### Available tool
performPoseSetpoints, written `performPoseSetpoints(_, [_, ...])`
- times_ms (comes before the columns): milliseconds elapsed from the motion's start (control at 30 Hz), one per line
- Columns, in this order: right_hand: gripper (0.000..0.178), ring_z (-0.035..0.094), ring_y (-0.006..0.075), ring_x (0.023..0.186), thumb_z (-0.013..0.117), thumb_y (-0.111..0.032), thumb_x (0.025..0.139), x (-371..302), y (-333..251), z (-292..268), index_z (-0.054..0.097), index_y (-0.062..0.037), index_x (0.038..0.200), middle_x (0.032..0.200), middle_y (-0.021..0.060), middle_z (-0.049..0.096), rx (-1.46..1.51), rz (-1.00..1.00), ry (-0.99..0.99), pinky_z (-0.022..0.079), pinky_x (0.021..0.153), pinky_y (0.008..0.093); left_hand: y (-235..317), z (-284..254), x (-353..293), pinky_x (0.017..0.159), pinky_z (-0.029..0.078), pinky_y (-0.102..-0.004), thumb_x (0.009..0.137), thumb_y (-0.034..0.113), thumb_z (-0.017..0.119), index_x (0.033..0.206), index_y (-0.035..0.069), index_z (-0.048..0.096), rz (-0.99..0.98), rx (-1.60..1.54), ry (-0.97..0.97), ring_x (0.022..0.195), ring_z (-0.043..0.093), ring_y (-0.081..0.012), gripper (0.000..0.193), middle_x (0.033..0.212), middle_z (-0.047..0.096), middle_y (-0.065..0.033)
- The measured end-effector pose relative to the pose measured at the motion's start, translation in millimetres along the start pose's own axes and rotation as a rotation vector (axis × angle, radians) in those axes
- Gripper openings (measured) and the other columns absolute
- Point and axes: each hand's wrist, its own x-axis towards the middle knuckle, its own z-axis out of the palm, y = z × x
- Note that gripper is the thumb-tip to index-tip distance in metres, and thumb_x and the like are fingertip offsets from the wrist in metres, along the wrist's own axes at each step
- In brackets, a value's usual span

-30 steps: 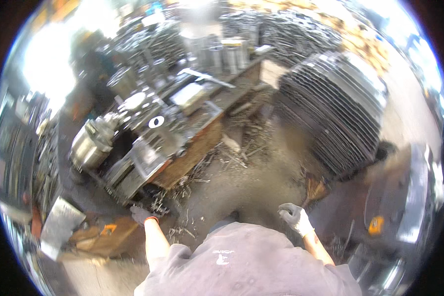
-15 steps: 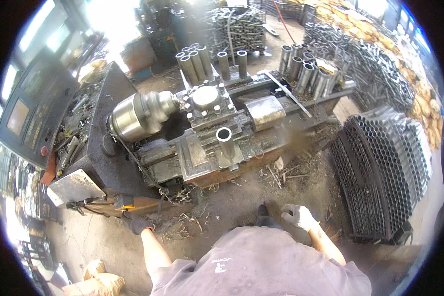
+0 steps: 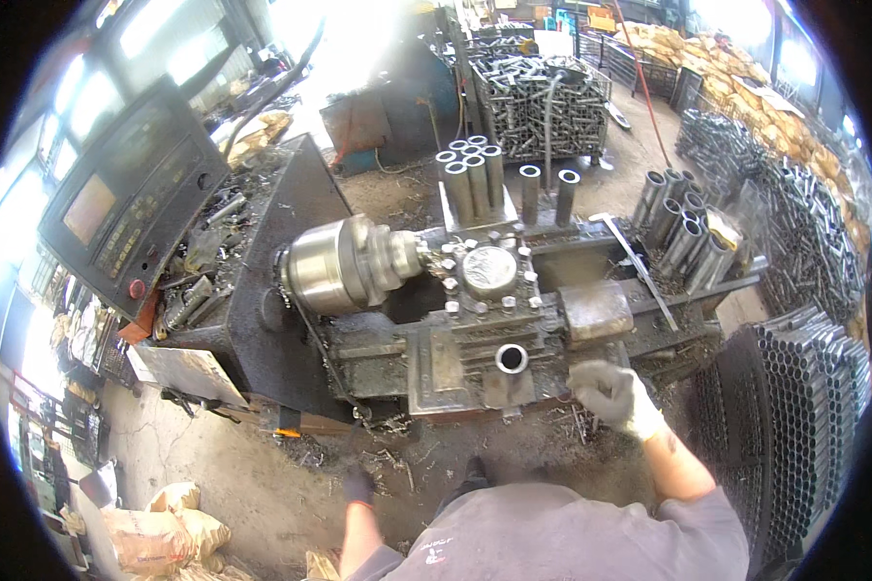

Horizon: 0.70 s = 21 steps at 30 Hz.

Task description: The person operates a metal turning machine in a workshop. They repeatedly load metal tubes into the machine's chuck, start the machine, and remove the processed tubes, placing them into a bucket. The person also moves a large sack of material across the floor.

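My right hand (image 3: pixel 612 397), in a pale work glove, is raised before the front edge of a metal lathe (image 3: pixel 436 373). Its fingers are bent but apart, and I see nothing in them. Just left of it, an upright steel tube (image 3: pixel 511 360) stands on the lathe's front, with a gap between hand and tube. My left hand (image 3: pixel 358 484), in a dark glove, hangs low beside my body; its fingers cannot be made out. Beyond the hands are the lathe's chuck (image 3: pixel 334 266) and the square tool post (image 3: pixel 489 271), with bright shavings between them.
Several upright tubes (image 3: pixel 473 179) stand behind the tool post, and more tubes (image 3: pixel 688 228) at the right end. A control panel (image 3: pixel 116 213) is on the left. Stacked tubes (image 3: pixel 809 407) fill a rack at right. Shavings (image 3: pixel 392 470) litter the floor.
My right hand has risen from beside my body toward the lathe's front and the upright tube. My left hand has drawn away from the lathe's left front corner. The view has shifted.
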Motion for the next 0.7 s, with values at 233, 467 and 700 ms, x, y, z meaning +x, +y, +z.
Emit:
performPoseSetpoints(233, [0.086,0.07,0.0334,0.12,0.081,-0.022,0.084,153,-123,50,0.042,0.0029,0.157,0.136,0.0224,0.069,-0.4,-0.621,0.087,0.056,0.106,0.0416,8,146,-52,0.1,0.055,-0.0528,0.094,0.036,0.063,0.127,0.011,0.07,0.487,0.069,-0.436,0.12,0.068,-0.0446,0.041,0.13,0.071,-0.0242])
performPoseSetpoints(467, [0.096,0.072,0.0353,0.11,0.076,-0.05,0.089,320,-159,89,0.037,-0.0013,0.161,0.129,0.0209,0.073,-0.995,-0.017,-0.307,0.058,0.095,0.0432,-24,162,-38,0.093,0.055,-0.0531,0.097,0.039,0.061,0.113,0.011,0.074,-0.041,-0.301,-0.461,0.111,0.071,-0.0432,0.035,0.12,0.074,-0.0235])
performPoseSetpoints(700, [0.053,0.064,0.0256,0.129,0.08,-0.034,0.088,420,-78,99,0.072,-0.0092,0.134,0.141,0.0118,0.069,-0.717,-0.419,-0.932,0.052,0.107,0.0415,-10,141,-30,0.094,0.055,-0.0537,0.094,0.035,0.061,0.116,0.013,0.072,0.131,-0.304,-0.217,0.116,0.067,-0.0471,0.033,0.12,0.074,-0.025])
